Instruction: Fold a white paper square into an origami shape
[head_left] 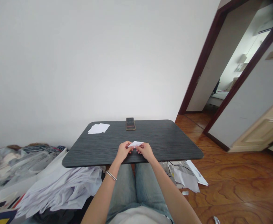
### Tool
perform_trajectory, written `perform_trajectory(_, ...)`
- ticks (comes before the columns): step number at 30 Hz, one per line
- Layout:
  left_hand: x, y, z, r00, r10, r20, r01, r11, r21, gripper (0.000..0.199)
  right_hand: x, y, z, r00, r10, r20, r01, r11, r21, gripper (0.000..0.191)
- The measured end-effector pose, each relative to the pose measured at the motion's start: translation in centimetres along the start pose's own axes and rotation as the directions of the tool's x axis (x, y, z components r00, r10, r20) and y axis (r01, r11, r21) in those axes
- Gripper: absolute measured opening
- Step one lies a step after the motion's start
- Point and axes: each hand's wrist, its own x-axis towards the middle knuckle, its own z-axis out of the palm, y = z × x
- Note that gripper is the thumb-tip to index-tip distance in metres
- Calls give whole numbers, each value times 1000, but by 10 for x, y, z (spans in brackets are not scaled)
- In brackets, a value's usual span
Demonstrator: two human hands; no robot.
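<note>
A small piece of white paper [135,143], folded to a pointed, roughly triangular shape, is held between my two hands above the near middle of the dark table [166,137]. My left hand [123,150] pinches its left end, thumb toward me. At the right end, my right hand [146,150] grips it in the same way, with the fingers closed. The fingertips of both hands come close together under the paper's near edge. Part of the paper is hidden behind the fingers.
Loose white sheets [99,128] lie at the table's back left. A phone [130,123] rests at the back middle, near the white wall [127,62]. Piled cloth and plastic bags [64,189] fill the left side. Papers and a cable [185,175] are on the floor at right.
</note>
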Motion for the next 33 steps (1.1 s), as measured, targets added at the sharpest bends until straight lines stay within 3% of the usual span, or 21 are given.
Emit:
perform_trajectory(10,1,-4,0,1000,17,-21,-18,998,-54,24,2,5,3,1000,-11,-4,11,999,53,33)
perform_trajectory(18,2,-9,0,999,30,-11,-31,999,-45,23,1,-5,-2,996,-14,-90,28,988,153,47)
perform_trajectory(25,1,-8,0,997,33,69,-31,999,-34,25,-3,-6,-1,997,-37,-62,43,994,96,28)
perform_trajectory(33,3,-2,1,999,40,27,-40,999,-10,26,-4,-6,-1,997,-55,-56,61,993,97,25)
